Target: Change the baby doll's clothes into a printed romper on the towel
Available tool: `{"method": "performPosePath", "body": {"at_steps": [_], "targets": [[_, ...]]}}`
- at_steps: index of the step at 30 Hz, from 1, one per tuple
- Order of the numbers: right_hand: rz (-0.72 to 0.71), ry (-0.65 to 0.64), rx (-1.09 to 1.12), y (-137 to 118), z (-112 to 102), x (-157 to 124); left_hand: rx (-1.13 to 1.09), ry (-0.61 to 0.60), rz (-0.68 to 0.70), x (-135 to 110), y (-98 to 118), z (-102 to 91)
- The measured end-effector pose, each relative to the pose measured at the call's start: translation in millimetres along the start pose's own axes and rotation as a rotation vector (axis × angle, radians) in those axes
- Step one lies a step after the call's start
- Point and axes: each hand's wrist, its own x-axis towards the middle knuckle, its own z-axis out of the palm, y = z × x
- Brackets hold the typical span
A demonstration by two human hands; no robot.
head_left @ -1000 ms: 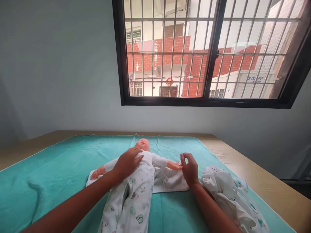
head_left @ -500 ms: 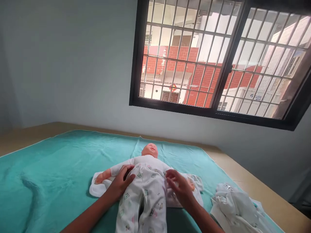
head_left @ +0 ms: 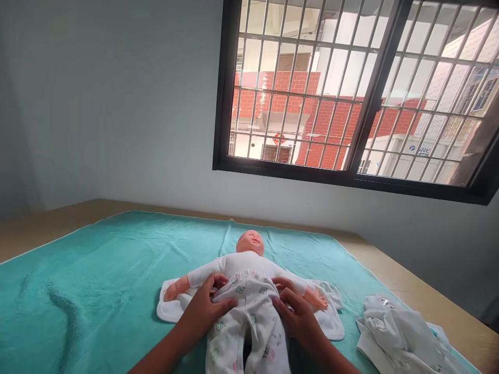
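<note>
A baby doll (head_left: 250,242) lies on its back, head away from me and arms spread, its torso and sleeves white. White baby pants (head_left: 255,294) printed with small animals lie over its lower body, gathered waistband toward its chest. At the waistband's left side, my left hand (head_left: 208,306) grips the pants, thumb on the front and fingers at the edge. My right hand (head_left: 298,314) closes on the opposite side, fingertips at the waist edge. Under the doll, a white cloth (head_left: 170,310) shows on both sides. Whether the legs are inside the pants is hidden.
A crumpled pile of white clothes (head_left: 401,332) rests at the right. A turquoise sheet (head_left: 128,270) covers much of the wooden surface (head_left: 393,272). Behind stands a grey wall (head_left: 117,104) with a barred, dark-framed window (head_left: 288,174).
My right hand has moved from beside the pants onto their side and closed there. My left hand has tightened at the waistband, and the waistband looks spread wider. The view has shifted slightly.
</note>
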Motion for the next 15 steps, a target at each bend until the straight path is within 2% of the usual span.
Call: {"method": "performPosePath", "body": {"at_steps": [4, 9, 12, 15], "targets": [[-0.026, 0.032, -0.026, 4, -3, 3, -0.002, 0.025, 0.024, -8, 8, 5.1], [0.048, 0.074, 0.058, 8, -3, 5, -0.087, 0.052, 0.026, -9, 13, 8.9], [0.125, 0.022, 0.045, 5, -4, 10, -0.179, 0.004, -0.019, -4, 10, 8.9], [0.157, -0.101, 0.030, -4, -12, 12, -0.172, -0.070, 0.002, -2, 6, 5.7]]}}
